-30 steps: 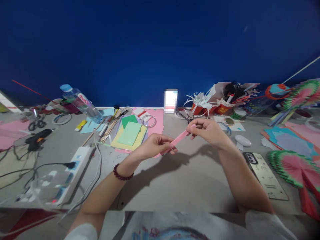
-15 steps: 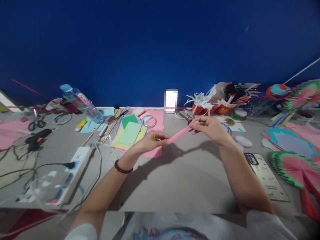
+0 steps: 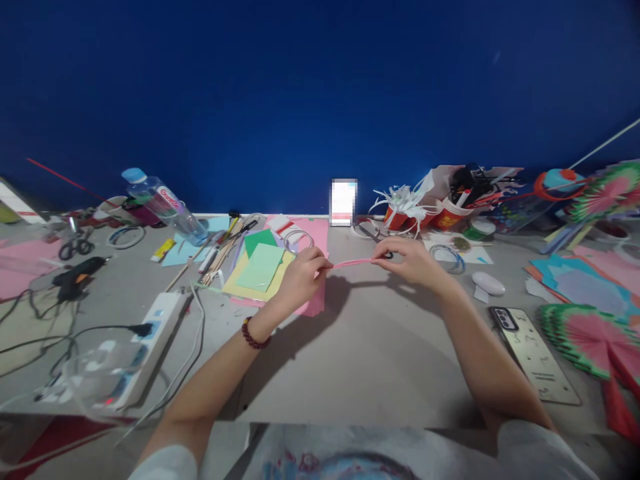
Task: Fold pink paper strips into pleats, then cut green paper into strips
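A narrow folded pink paper strip is stretched level between my two hands above the grey table. My left hand, with a dark bead bracelet on the wrist, is closed and pinches the strip's left end. The strip's right end is pinched in my right hand. Seen edge-on, the strip looks very thin. Under my left hand lies a pink sheet, partly hidden by the hand.
Stacked coloured sheets, sticks, tape rings and a water bottle lie at the back left. A power strip, cables and a glue gun sit left. A phone, folded paper fans and red cups are right.
Both hands moved away from me toward the wall. The strip, tilted up to the right before, now lies level and shows its thin edge.
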### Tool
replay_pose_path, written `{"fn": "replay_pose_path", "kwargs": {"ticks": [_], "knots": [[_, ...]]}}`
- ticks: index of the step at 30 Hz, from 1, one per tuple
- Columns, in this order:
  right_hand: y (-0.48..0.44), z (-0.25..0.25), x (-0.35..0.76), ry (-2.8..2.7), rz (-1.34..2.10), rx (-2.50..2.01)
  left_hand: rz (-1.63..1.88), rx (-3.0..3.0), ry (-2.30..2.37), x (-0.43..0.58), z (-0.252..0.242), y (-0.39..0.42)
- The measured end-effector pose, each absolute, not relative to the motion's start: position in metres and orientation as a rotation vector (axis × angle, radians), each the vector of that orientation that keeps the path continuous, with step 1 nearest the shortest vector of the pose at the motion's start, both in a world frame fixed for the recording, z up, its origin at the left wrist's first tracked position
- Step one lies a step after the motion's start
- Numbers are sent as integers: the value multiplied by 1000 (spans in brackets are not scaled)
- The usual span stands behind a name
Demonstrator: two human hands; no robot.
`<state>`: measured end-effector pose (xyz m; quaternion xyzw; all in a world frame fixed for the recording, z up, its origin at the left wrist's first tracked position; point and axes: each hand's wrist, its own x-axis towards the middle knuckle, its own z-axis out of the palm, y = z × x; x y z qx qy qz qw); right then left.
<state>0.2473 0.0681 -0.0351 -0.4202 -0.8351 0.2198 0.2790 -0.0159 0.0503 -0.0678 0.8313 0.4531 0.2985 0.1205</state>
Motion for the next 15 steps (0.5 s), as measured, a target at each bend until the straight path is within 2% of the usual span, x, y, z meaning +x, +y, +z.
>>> {"fn": "replay_pose_path", "kwargs": {"ticks": [3,8,11,15], "knots": [[73,-61,247,-2383,263,-1128,757,2789,1395,-12,-88,54],[69,-108,252,-2581,-254,-1018,433,3093,1173,-4,-115,55],[61,-126,259,-2622,-393,-1009,378,3108,1020,3,-122,52],[48,-139,261,-2597,-399,-1057,401,3111,1002,11,-127,44]]}}
